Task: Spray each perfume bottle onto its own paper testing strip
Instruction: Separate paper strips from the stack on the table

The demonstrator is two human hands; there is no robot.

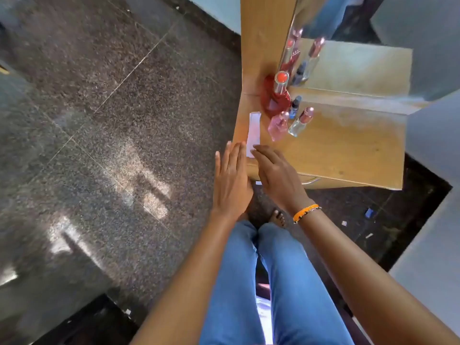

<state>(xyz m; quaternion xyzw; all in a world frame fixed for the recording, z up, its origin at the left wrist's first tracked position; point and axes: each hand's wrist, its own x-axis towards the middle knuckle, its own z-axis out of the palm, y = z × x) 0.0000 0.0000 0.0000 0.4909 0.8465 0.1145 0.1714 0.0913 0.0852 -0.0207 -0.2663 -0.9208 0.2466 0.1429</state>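
Presently: both hands reach for the paper strips; no spraying begun.
The white paper testing strips [253,134] lie stacked near the wooden table's [348,145] edge, just beside four bottles: large red [276,95], small pink [278,125], clear glass [300,123], small blue [295,105]. Left hand [231,180] and right hand [276,173] are flat-fingered, holding nothing; right fingertips reach the strips' near end. Next, judged: separate one strip, then lift a bottle.
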